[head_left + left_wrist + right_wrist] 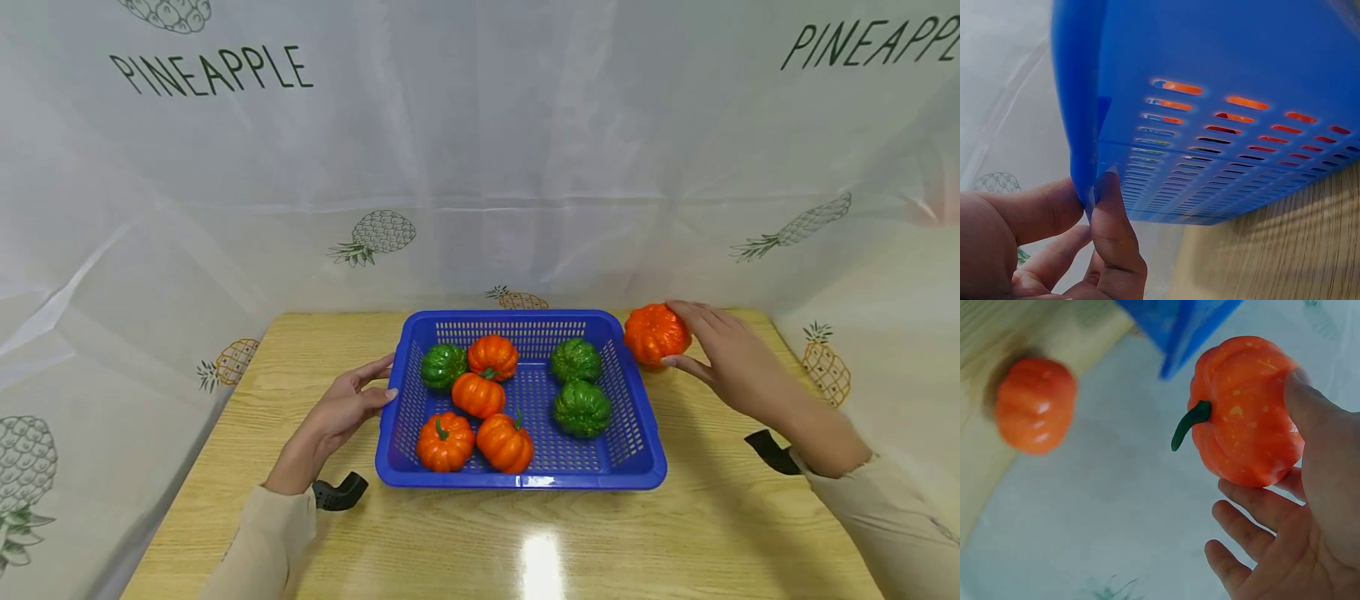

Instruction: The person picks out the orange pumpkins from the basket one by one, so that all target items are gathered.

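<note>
My left hand (341, 412) pinches the left rim of the blue basket (517, 482), thumb on one side and a finger on the other, as the left wrist view shows at the rim (1082, 125). Just off the basket's right side, my right hand (738, 362) grips an orange pumpkin (657, 335). In the right wrist view this pumpkin (1247, 412) has yellow specks and a green stem, held between thumb and fingers, with other fingers spread below. Another orange pumpkin (1036, 405) rests on the table there; I cannot make it out separately in the head view.
The basket holds several orange pumpkins (446, 442) and three green ones (582, 408), two on the right and one at the back left. It stands on a wooden table (465, 542). A white sheet (480, 150) with pineapple prints hangs behind and at the sides.
</note>
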### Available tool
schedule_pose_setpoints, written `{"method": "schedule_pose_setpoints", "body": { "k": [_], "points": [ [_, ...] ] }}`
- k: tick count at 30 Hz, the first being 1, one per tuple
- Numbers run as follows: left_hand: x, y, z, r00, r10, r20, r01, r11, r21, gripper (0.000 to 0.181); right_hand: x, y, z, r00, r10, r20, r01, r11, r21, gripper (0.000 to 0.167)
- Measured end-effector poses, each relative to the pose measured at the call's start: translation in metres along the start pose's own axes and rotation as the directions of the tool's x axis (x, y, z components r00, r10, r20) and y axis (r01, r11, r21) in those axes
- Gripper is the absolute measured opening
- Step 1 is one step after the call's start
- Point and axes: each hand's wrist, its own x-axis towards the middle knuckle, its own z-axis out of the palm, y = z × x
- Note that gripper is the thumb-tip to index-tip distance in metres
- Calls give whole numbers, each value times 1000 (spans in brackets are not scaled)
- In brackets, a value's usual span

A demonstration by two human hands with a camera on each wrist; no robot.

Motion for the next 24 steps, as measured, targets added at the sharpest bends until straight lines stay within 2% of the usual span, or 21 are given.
{"method": "schedule_pose_setpoints", "body": {
  "k": [12, 24],
  "points": [
    [-1, 0, -1, 1000, -1, -2, 1, 1000, -4, 69, -22, 46, 8, 991, 135, 9, -136, 991, 11, 79],
    [0, -1, 1, 1000, 1, -5, -1, 1000, -9, 70, -38, 83, 24, 978, 207, 32, -207, 978, 2, 74]
  ]
}}
